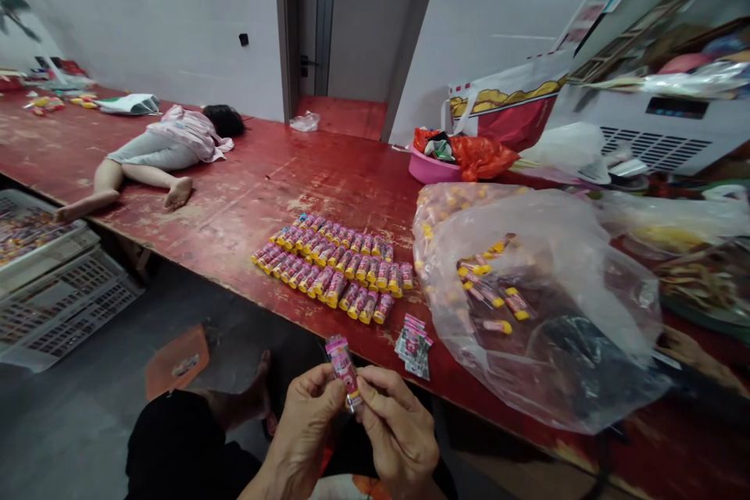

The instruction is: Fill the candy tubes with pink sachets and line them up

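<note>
A person's left hand (pixel 310 416) and right hand (pixel 399 423) both pinch one pink tube (pixel 343 369), held just off the worktop's (pixel 228 223) front edge; the right fingers sit by its yellow end. Near that edge lies a small fanned pile of flat pink printed sleeves (pixel 412 350). Behind them, rows of tubes (pixel 333 259) in pink print, yellow ends forward, look finished. Right of them, a clear bag (pixel 562 250) holds many loose tubes, apparently work left. The print is too small to read. Towards the far edge stands a red-and-white carry bag (pixel 521 116), its wording unreadable.
</note>
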{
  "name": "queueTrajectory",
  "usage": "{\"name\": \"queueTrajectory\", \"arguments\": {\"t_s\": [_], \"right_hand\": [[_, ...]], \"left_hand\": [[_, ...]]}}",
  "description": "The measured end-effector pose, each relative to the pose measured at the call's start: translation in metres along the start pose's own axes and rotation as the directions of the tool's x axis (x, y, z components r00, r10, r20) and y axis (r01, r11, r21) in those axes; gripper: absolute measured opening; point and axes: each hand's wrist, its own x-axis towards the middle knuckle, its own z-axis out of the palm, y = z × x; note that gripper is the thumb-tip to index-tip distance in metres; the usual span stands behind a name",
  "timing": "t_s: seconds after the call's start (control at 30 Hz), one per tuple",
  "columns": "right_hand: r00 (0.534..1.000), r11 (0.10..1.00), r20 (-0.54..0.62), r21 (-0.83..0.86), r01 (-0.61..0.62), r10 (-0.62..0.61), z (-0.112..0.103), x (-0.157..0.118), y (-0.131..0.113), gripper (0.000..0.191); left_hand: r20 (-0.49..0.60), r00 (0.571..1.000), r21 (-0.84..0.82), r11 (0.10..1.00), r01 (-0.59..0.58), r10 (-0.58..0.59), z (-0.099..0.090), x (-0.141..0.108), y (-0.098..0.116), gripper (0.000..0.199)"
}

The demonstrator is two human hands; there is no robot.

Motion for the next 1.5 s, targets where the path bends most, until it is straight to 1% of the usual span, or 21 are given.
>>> {"name": "queueTrajectory", "arguments": {"t_s": [0.1, 0.2, 0.27, 0.4, 0.53, 0.63, 0.77, 0.83, 0.87, 0.93, 0.97, 1.03, 1.1, 1.17, 1.2, 1.23, 1.27, 1.3, 1.37, 1.43, 1.5], "right_hand": [[0.999, 0.999, -0.017, -0.012, 0.039, -0.039, 0.001, 0.002, 0.0, 0.042], [0.998, 0.998, -0.026, -0.042, 0.05, -0.051, 0.002, 0.004, 0.002, 0.04], [0.998, 0.996, -0.02, -0.068, 0.051, -0.052, 0.001, 0.004, 0.003, 0.041], [0.998, 0.993, -0.018, -0.096, 0.062, -0.064, 0.001, 0.004, 0.003, 0.041], [0.997, 0.988, -0.033, -0.139, 0.065, -0.07, 0.002, 0.003, 0.002, 0.038], [0.995, 0.974, -0.025, -0.209, 0.091, -0.099, 0.002, 0.001, 0.003, 0.039], [0.99, 0.945, 0.013, -0.296, 0.139, -0.141, 0.002, -0.002, 0.008, 0.037], [0.982, 0.926, 0.035, -0.33, 0.186, -0.185, 0.002, -0.004, 0.011, 0.034], [0.975, 0.91, 0.051, -0.352, 0.218, -0.214, 0.002, -0.004, 0.012, 0.032], [0.957, 0.872, 0.089, -0.396, 0.287, -0.275, 0.0, -0.006, 0.014, 0.027], [0.952, 0.86, 0.101, -0.41, 0.303, -0.287, -0.001, -0.007, 0.015, 0.024], [0.958, 0.865, 0.086, -0.414, 0.284, -0.274, -0.006, -0.01, 0.018, 0.02], [0.968, 0.882, 0.056, -0.403, 0.244, -0.243, -0.011, -0.015, 0.023, 0.017], [0.972, 0.887, 0.038, -0.4, 0.229, -0.233, -0.017, -0.021, 0.028, 0.016], [0.972, 0.889, 0.041, -0.397, 0.227, -0.23, -0.02, -0.023, 0.031, 0.016], [0.975, 0.896, 0.039, -0.387, 0.216, -0.218, -0.022, -0.026, 0.034, 0.017], [0.978, 0.906, 0.042, -0.37, 0.203, -0.202, -0.024, -0.028, 0.036, 0.018], [0.981, 0.917, 0.043, -0.351, 0.191, -0.188, -0.025, -0.03, 0.039, 0.018], [0.985, 0.929, 0.054, -0.327, 0.17, -0.162, -0.026, -0.033, 0.043, 0.018], [0.986, 0.925, 0.064, -0.34, 0.168, -0.155, -0.025, -0.035, 0.047, 0.017], [0.98, 0.907, 0.052, -0.372, 0.199, -0.194, -0.023, -0.037, 0.053, 0.018]], "left_hand": [[-0.013, 1.0, 0.013, 1.0, -0.011, 0.011, -0.001, 0.002, -0.001, 0.038], [-0.028, 0.999, 0.025, 1.0, -0.015, 0.015, -0.003, 0.005, -0.001, 0.04], [-0.031, 1.0, 0.023, 1.0, 0.002, -0.002, -0.003, 0.005, 0.0, 0.039], [-0.006, 0.999, 0.014, 0.999, 0.048, -0.048, -0.003, 0.004, 0.003, 0.035], [0.019, 0.999, 0.03, 0.998, 0.047, -0.048, -0.002, 0.003, 0.006, 0.034], [0.007, 0.999, 0.043, 0.998, 0.046, -0.046, -0.002, 0.004, 0.007, 0.035], [-0.007, 0.998, 0.104, 0.993, 0.058, -0.057, -0.007, 0.005, 0.007, 0.037], [-0.02, 0.999, 0.149, 0.987, 0.052, -0.05, -0.011, 0.008, 0.007, 0.036], [-0.035, 0.999, 0.188, 0.982, 0.032, -0.026, -0.013, 0.01, 0.007, 0.037], [-0.062, 0.996, 0.307, 0.951, -0.041, 0.063, -0.018, 0.016, 0.01, 0.039], [-0.065, 0.991, 0.38, 0.921, -0.084, 0.118, -0.02, 0.02, 0.013, 0.04], [-0.052, 0.974, 0.514, 0.843, -0.162, 0.218, -0.024, 0.029, 0.022, 0.043], [-0.022, 0.942, 0.638, 0.73, -0.245, 0.335, -0.028, 0.041, 0.038, 0.045], [0.03, 0.883, 0.768, 0.554, -0.32, 0.468, -0.031, 0.059, 0.059, 0.05], [0.063, 0.846, 0.825, 0.45, -0.342, 0.529, -0.032, 0.07, 0.071, 0.053], [0.081, 0.814, 0.867, 0.363, -0.342, 0.575, -0.033, 0.082, 0.082, 0.055], [0.096, 0.797, 0.894, 0.3, -0.333, 0.597, -0.033, 0.095, 0.093, 0.055], [0.107, 0.788, 0.913, 0.255, -0.32, 0.606, -0.033, 0.108, 0.103, 0.053], [0.131, 0.793, 0.936, 0.19, -0.296, 0.595, -0.032, 0.132, 0.117, 0.043], [0.155, 0.809, 0.953, 0.129, -0.273, 0.567, -0.029, 0.151, 0.123, 0.032], [0.179, 0.83, 0.963, 0.081, -0.259, 0.529, -0.027, 0.162, 0.122, 0.025]]}}
